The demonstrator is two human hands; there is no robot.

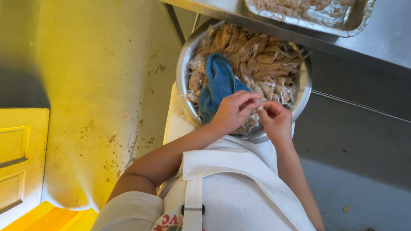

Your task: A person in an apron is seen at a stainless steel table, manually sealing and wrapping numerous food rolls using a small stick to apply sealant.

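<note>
My left hand (233, 113) and my right hand (276, 122) meet over the near rim of a large metal bowl (185, 64). Their fingertips pinch a small piece of clear plastic wrap (259, 106) between them; what it encloses is too small to tell. The bowl is heaped with several brown food pieces in clear plastic (261, 60). A blue cloth (218, 83) lies on the heap, just left of my left hand and partly under it. I wear a white apron (231, 184).
The bowl rests on a white stool or stand (173, 124) under the edge of a steel table (385, 38). On that table stands a metal tray (342, 25) with more wrapped pieces. A yellow floor (94, 85) spreads left; a yellow door (17, 149) is at far left.
</note>
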